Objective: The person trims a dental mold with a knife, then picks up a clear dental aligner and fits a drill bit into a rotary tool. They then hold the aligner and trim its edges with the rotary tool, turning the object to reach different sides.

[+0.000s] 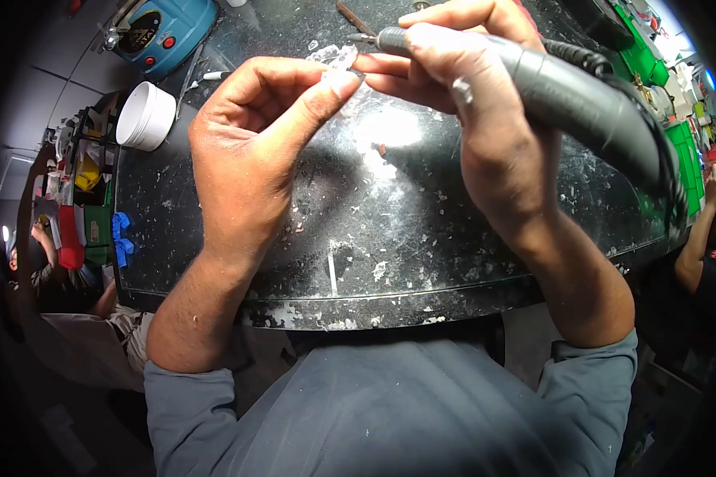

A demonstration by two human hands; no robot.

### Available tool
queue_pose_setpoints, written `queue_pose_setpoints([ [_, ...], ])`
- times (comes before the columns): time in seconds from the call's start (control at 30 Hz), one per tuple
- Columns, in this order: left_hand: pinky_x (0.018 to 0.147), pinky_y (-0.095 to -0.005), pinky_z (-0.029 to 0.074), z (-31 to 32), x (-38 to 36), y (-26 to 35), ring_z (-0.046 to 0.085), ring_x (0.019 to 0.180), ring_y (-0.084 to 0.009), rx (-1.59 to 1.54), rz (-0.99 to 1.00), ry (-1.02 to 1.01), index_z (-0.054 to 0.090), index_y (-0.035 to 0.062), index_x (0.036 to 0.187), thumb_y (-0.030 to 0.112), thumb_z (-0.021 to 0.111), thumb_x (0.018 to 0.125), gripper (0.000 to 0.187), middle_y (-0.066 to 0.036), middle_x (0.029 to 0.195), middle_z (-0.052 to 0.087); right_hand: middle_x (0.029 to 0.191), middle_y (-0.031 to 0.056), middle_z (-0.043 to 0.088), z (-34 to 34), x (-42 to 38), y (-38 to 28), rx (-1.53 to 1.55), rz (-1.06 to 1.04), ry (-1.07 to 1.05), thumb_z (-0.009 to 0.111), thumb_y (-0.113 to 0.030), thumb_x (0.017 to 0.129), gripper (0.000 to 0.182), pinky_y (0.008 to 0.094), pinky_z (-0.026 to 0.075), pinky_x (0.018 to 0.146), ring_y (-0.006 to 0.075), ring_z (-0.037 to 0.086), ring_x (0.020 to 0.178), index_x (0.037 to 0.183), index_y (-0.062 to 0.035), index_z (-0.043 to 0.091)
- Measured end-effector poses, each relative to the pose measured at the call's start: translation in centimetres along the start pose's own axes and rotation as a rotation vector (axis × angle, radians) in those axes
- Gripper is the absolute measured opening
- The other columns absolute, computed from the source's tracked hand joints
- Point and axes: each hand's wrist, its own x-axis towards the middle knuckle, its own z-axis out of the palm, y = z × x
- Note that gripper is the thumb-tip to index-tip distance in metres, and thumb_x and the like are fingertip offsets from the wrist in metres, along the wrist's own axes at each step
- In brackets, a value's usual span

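My left hand [250,147] is closed, with thumb and forefinger pinching a small clear, ragged-edged piece [338,60] whose kind I cannot make out. In my right hand [485,95] lies a grey rotary handpiece [565,91], gripped between thumb and fingers. Its narrow metal tip [362,37] points left, just above the clear piece and seemingly apart from it. Stretched-out lower fingers of my right hand reach the left fingertips beside the piece. Part of the clear piece is hidden behind the left thumb and forefinger.
A blue machine [163,36] with red buttons and a white tub [145,115] stand at the left of the scuffed black table [406,270]. A black coiled cord [577,56] trails from the right. Green bins [684,163] line the right edge. Other people sit at both sides.
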Motion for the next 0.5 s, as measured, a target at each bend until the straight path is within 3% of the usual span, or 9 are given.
queue_pose_setpoints([
  [0.5, 0.084, -0.0232, 0.052, -0.50, 0.41, -0.17, 0.067, 0.090, -0.0104, 0.111, 0.058, -0.001, 0.071, -0.0015, 0.104, 0.000, 0.073, 0.088, 0.016, -0.006, 0.096, 0.072, 0.107, 0.0103, 0.066, -0.60, 0.58, 0.56, 0.042, 0.027, -0.047, 0.060, -0.002, 0.096, 0.018, 0.0237, 0.051, 0.081, 0.0123, 0.064, 0.092, 0.113, 0.0038, 0.065],
])
